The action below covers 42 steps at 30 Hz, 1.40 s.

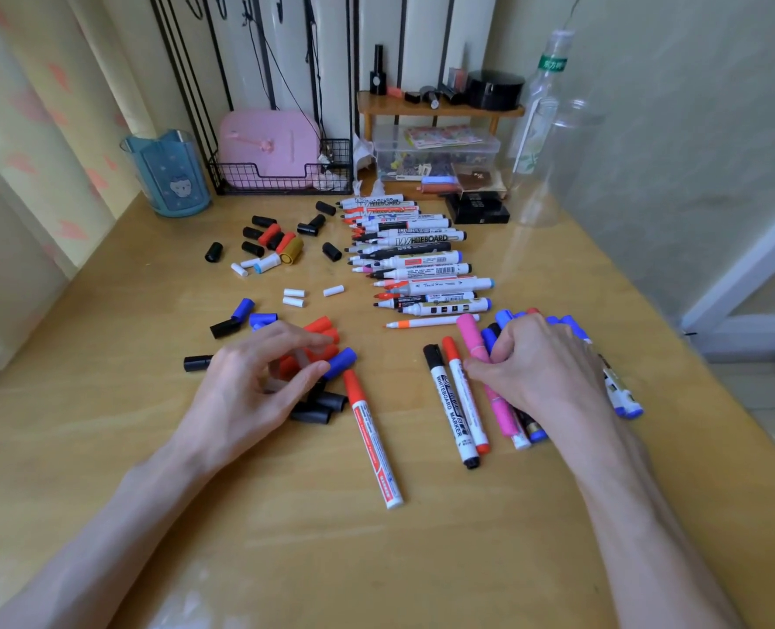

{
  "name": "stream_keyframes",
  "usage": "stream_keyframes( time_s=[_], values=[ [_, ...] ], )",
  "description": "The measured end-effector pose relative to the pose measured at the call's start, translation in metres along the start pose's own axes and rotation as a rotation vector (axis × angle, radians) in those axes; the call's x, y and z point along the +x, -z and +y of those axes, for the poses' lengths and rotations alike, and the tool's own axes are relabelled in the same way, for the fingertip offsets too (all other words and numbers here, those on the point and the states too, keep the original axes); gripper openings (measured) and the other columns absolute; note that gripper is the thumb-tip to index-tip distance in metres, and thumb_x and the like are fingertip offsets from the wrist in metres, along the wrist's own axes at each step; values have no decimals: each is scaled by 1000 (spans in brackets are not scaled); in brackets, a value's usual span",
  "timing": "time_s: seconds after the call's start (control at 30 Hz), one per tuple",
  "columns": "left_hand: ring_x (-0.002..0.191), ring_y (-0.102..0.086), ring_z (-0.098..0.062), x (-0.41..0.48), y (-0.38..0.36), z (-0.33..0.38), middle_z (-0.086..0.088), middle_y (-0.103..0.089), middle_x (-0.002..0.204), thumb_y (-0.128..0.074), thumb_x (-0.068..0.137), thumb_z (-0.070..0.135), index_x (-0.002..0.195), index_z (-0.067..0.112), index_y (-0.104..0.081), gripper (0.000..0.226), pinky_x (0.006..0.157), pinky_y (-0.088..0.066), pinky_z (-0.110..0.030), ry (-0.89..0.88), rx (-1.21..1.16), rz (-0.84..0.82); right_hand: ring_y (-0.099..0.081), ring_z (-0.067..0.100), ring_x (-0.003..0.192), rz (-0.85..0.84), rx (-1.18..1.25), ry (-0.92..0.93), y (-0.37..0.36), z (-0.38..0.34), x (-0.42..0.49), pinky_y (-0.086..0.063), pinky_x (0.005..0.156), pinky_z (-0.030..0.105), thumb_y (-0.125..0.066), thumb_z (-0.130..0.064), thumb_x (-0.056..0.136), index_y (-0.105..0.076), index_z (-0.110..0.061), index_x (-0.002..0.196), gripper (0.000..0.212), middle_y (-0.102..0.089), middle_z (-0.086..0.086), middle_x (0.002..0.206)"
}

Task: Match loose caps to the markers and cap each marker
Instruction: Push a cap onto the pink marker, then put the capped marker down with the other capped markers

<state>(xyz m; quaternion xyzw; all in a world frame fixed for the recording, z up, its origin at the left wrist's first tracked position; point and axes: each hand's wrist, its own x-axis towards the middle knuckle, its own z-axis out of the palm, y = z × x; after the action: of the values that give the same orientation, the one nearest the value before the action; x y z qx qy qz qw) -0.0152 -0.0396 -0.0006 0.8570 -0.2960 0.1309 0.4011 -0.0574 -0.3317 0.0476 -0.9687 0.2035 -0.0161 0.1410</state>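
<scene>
Red caps [324, 326] left of the red-capped marker [372, 438] may scatter under my left hand [249, 383], grip unclear; right of it, my right hand [544, 370] pinches the pink marker [471, 338].

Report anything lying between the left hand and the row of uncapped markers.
Nothing tall. The left hand sits over red caps; beyond, only small white caps lie on the table before the uncapped markers.
</scene>
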Motion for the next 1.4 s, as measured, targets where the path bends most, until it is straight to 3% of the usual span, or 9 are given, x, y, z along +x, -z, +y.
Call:
stream_keyframes(
  time_s=[0.2,0.4,0.5,0.6,0.7,0.87,1.17,1.3,1.4],
  values=[
    [88,-68,-19,1,0,-2,9,-70,96,-74,95,22,115,25,-76,21,72,-49,-13,-2,2,5,-66,28,83,5,63,34,-2,1,0,-55,75,38,-78,-53,82,-70,-21,74,34,-70,-2,75],
    [87,-66,-16,0,-1,2,10,-69,96,-74,95,20,115,23,-76,20,69,-46,-7,3,3,-11,-62,22,88,255,199,292,-21,-2,15,-45,71,35,-71,-32,94,-66,-29,95,6,-68,-9,88],
    [88,-66,-13,0,-2,3,10,-68,96,-73,96,19,114,22,-77,19,69,-45,-6,-8,10,-15,-57,24,101,324,163,446,-40,-6,25,-48,81,40,-72,-25,95,-73,-23,107,13,-69,-2,103],
    [86,-65,-15,0,0,-2,12,-68,96,-73,97,22,115,25,-76,19,68,-44,-9,9,34,3,-55,27,103,321,136,503,-50,-11,35,-48,87,44,-73,-23,95,-77,-21,110,15,-70,0,105],
    [84,-65,-9,1,3,-9,15,-68,96,-72,97,23,116,25,-76,19,72,-47,-16,17,50,47,-53,29,99,309,90,529,-51,-21,44,-45,84,41,-74,-22,95,-80,-21,104,11,-68,3,99],
    [79,-61,2,3,5,-12,17,-66,96,-71,98,20,116,21,-76,19,72,-43,-9,34,73,92,-52,29,96,292,67,521,-57,-30,50,-40,75,37,-80,-26,90,-80,-22,98,9,-66,2,88],
    [88,-66,-9,4,7,-16,17,-69,101,-68,100,23,116,23,-76,18,73,-47,-14,57,71,115,-50,23,107,133,-5,538,-52,-41,61,-40,82,35,-80,-29,90,-79,-26,100,10,-51,-8,92],
    [89,-65,-3,24,10,-25,16,-71,101,-68,98,23,114,27,-75,18,74,-51,-24,143,148,197,-54,25,105,253,63,671,-58,-49,55,-35,90,37,-76,-23,93,-73,-20,100,8,-63,-3,102],
    [100,-66,-18,52,14,-45,8,-71,106,-72,94,21,117,25,-73,23,77,-54,-38,233,346,169,-58,22,96,343,95,724,-60,-57,45,-32,85,36,-70,-22,98,-66,-22,100,5,-67,-6,97]
  ],
)
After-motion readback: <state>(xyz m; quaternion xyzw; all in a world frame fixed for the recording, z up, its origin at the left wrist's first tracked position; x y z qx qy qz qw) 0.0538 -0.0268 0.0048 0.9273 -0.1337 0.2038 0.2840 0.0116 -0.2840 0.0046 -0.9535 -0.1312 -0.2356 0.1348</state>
